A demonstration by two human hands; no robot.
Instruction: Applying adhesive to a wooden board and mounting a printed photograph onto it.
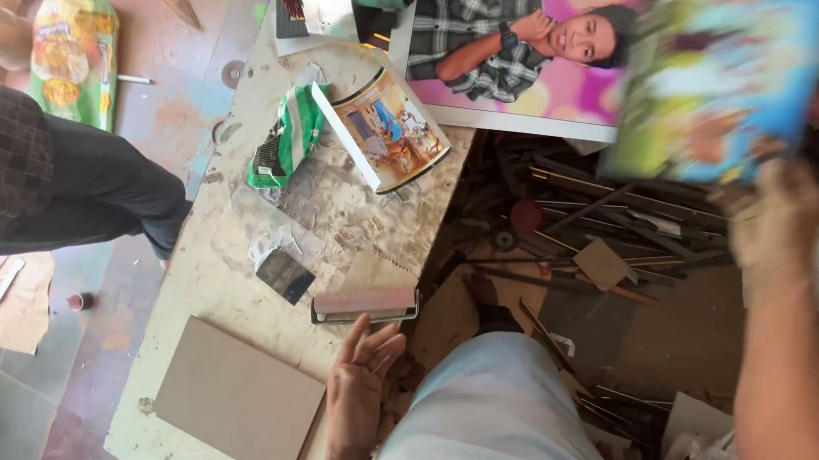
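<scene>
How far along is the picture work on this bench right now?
Looks done: one small picture panel lies finished on the worktable. In hand: the right hand lifts a blurred colourful print; the left hand hovers open. Left: the plain brown board lies bare.

Soft, even daylight is seen throughout; shadows are faint. The raised print (722, 83) and right hand (772, 224) are motion-blurred.

Board (238, 395) on workbench (229, 238), left

L hand (359, 388) open, fingers spread; R hand (772, 219) raised, gripping.
</scene>
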